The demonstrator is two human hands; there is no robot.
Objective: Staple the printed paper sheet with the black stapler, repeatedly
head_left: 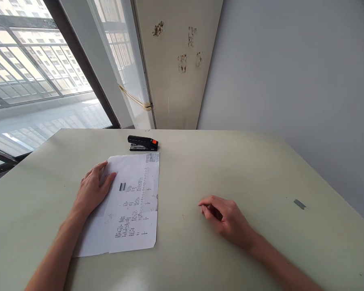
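Note:
My left hand [92, 189] lies on the left edge of printed paper sheets [133, 226], its fingers stretched out and the thumb apart on the sheet. The sheets seem to overlap, with a step at the bottom edge. Two short dark staple strips [122, 186] rest side by side on the upper sheet, right of my thumb. My right hand [226, 218] is over the table to the right of the paper, with fingers curled and thumb and index tips together. Whatever may be between them is hidden. Beyond the paper's top edge stands a black stapler [142, 143] with an orange mark.
Another grey staple strip [299, 204] lies on the pale table [230, 161] far to the right. A grey wall [285, 68] and a worn cream panel [176, 93] rise behind the table. Windows [33, 60] are at the left.

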